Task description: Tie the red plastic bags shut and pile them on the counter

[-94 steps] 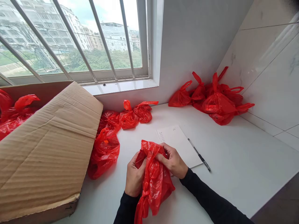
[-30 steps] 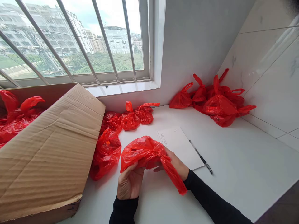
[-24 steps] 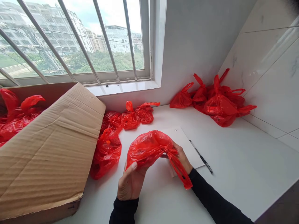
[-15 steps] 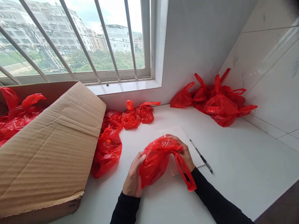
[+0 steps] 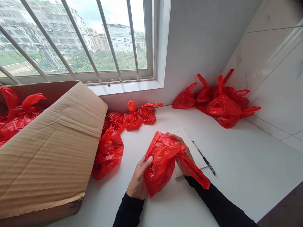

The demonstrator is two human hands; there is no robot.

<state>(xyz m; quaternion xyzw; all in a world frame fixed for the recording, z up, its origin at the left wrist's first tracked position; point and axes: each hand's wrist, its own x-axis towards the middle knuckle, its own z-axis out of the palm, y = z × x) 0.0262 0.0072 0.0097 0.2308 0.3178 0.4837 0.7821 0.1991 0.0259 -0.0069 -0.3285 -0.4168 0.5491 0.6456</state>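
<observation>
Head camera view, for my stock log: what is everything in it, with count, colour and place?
held bag: 1, red, between both hands
cardboard box: 1, brown, left
boxed bags: several, exact count unclear, red, inside the box
loose bags: 4 visible, red, right of the box
corner bags: several overlapping, red, far right corner
paper: 1 sheet or pad, white, partly behind the right hand
pen: 1, black and clear, along the paper's right edge
tabletop: 1, white, below
window: 1, grey-framed, barred, upper left; buildings and greenery outside
walls: grey behind, pale tiles right
sleeves: 2, black, bottom
left hand: 1, bag's left side
right hand: 1, bag's knotted end
</observation>
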